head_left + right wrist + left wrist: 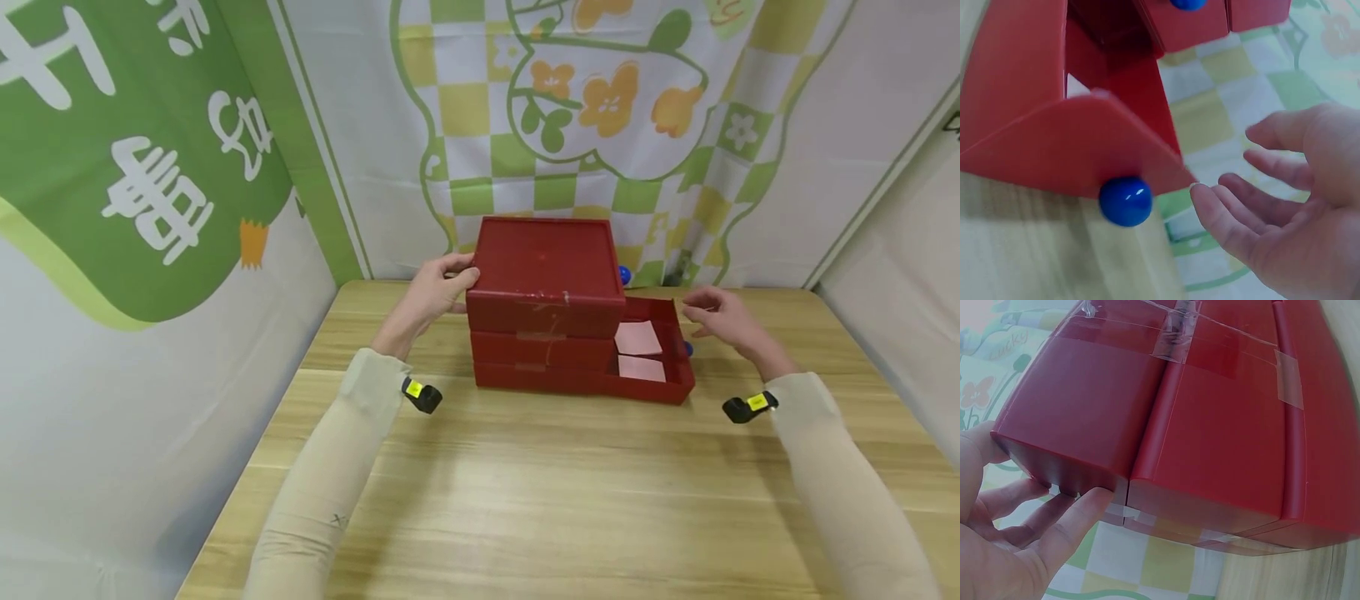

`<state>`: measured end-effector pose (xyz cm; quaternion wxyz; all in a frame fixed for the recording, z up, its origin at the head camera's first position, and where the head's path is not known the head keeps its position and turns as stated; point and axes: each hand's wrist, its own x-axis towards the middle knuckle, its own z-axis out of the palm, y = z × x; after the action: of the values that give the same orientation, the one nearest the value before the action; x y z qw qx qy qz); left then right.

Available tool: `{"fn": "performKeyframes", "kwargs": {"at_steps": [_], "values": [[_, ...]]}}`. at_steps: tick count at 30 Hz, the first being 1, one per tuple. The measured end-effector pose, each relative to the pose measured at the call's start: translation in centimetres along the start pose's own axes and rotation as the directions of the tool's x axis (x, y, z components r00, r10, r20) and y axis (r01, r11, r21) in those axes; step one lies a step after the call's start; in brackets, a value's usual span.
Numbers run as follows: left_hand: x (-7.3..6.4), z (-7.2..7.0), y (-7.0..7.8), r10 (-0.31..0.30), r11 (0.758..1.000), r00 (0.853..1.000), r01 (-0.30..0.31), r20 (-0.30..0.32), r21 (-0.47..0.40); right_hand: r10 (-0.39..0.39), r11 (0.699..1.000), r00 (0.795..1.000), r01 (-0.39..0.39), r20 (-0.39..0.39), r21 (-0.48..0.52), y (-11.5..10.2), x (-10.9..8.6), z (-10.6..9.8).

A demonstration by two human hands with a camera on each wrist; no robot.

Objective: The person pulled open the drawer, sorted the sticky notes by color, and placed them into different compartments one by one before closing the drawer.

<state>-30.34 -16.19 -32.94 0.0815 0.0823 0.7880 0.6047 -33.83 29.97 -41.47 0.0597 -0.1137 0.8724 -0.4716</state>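
A red three-tier drawer box [546, 258] stands on the table, its bottom drawer [678, 367] pulled out to the right. Two pale pink square papers [638, 338] lie inside that drawer. My left hand [431, 293] touches the box's upper left side, thumb at the top edge and fingertips against the side wall in the left wrist view. To the right of the drawer, my right hand [723, 318] hovers with loosely bent fingers and holds nothing. In the right wrist view a fingertip comes right at the drawer's corner, beside its round blue knob [1125, 201].
Another blue knob [624, 274] sticks out from the box's right side, higher up. Behind the wooden table [570, 492] hangs a patterned cloth [465, 150]; green-and-white cloth [150, 167] covers the left side. Clear tape [1175, 331] crosses the drawer seams.
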Motion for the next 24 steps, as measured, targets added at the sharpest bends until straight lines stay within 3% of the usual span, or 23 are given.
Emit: {"fn": "performKeyframes", "kwargs": {"at_steps": [9, 24], "values": [[0.1, -0.2, -0.1, 0.006, 1.0, 1.0, -0.006, 0.007, 0.004, 0.152, 0.97, 0.986, -0.163, 0.072, 0.178, 3.5, -0.4, -0.2], [0.1, -0.2, -0.1, 0.003, 1.0, 1.0, -0.003, 0.005, 0.002, 0.158, 0.912, 0.979, -0.195, 0.131, 0.361, 4.9, -0.8, 1.2]]}}
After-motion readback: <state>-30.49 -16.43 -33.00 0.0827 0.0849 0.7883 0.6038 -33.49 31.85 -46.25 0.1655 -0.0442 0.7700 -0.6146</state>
